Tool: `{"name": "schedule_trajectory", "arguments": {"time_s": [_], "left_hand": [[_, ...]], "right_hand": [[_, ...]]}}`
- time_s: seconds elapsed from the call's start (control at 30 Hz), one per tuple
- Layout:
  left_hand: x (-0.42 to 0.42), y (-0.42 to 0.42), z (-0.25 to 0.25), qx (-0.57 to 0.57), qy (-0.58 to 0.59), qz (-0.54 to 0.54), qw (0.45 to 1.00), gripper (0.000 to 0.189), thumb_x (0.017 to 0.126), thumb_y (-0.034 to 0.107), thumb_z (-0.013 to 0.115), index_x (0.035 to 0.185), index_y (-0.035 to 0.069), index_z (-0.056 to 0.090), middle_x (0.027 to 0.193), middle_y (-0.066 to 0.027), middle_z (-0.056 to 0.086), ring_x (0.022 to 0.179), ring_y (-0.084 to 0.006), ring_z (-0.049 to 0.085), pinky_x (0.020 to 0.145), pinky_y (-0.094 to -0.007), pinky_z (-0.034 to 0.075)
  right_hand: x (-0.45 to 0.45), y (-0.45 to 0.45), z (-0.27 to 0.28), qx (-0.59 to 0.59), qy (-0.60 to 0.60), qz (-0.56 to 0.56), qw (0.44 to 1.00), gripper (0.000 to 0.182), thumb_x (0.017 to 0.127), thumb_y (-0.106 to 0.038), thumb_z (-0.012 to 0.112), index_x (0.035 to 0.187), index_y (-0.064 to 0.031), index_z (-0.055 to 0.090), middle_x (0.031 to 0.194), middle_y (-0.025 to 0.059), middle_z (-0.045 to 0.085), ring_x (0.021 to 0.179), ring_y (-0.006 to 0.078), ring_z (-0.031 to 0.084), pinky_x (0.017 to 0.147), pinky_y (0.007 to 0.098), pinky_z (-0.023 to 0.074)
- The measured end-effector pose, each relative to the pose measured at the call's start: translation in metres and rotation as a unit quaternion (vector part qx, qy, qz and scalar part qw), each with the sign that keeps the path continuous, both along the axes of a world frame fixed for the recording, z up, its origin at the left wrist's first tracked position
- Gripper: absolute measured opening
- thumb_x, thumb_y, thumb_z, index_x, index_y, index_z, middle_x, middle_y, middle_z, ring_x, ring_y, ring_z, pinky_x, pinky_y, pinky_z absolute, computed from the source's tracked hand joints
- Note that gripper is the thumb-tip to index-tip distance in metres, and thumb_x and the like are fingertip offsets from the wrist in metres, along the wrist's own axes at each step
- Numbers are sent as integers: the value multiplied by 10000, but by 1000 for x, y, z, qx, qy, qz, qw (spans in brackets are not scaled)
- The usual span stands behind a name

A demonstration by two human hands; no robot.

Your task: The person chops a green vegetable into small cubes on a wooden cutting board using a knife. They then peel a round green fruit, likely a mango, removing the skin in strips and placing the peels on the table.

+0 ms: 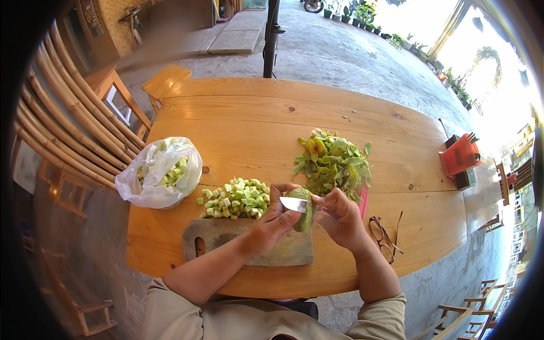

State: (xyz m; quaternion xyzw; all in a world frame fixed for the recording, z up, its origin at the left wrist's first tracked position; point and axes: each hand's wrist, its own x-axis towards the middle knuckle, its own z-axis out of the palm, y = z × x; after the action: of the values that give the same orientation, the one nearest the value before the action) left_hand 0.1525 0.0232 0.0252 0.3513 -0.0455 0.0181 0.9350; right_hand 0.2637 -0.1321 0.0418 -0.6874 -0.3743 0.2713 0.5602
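Observation:
A green chayote (304,223) is gripped in my left hand (278,214), above the right part of a worn wooden cutting board (246,242). My right hand (342,216) is at the chayote's right side and appears to hold a knife, its handle hidden by the fingers. The short knife blade (294,205) lies across the front of the chayote, pointing left. A heap of diced pale-green pieces (238,197) sits along the board's far edge. Beyond my right hand rises a pile of green peelings (333,161), with a pink plastic edge (364,202) showing beside it.
A clear plastic bag (159,174) with more diced pieces stands at the wooden table's (238,114) left edge. Folded eyeglasses (386,242) lie right of my right forearm. A red utensil holder (461,155) is at the far right. Bamboo seating (72,97) adjoins the left side.

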Motion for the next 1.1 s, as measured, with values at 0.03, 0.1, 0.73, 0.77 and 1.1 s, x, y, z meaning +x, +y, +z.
{"name": "schedule_trajectory", "arguments": {"time_s": [0.03,0.1,0.73,0.77,1.1], "left_hand": [[-1,0,-2,23,4,5,1000,432,961,214,503,1282,197,214,1213,-35,435,1149,-147,456,921,-292,405],[-2,0,-7,24,15,5,1000,418,963,211,499,1277,193,222,1212,-34,435,1134,-134,455,899,-280,404],[-3,10,1,213,-4,11,977,435,919,128,494,1238,158,199,1028,-33,453,874,-77,455,702,-233,403],[-3,10,-1,210,-9,13,978,433,922,133,492,1238,159,197,1021,-31,454,869,-77,455,701,-231,404],[-1,14,5,93,49,3,994,474,885,168,486,1253,144,188,1069,-64,457,967,-105,459,787,-261,434]], "right_hand": [[0,0,1,0,-10,1,1000,200,836,85,595,986,-32,533,926,-23,559,858,24,499,738,200,426],[0,0,1,0,-31,4,999,198,840,78,594,995,-27,531,940,-17,564,867,28,504,742,203,429],[-6,5,-2,61,-44,0,997,239,838,-44,680,996,-17,503,700,2,523,628,11,408,539,201,372],[-2,4,-1,48,-40,14,998,237,838,-39,677,992,-18,497,728,12,557,645,14,427,553,204,387],[11,-4,14,4,62,104,993,404,874,38,554,1253,12,417,1138,88,602,1024,91,532,860,251,417]]}}
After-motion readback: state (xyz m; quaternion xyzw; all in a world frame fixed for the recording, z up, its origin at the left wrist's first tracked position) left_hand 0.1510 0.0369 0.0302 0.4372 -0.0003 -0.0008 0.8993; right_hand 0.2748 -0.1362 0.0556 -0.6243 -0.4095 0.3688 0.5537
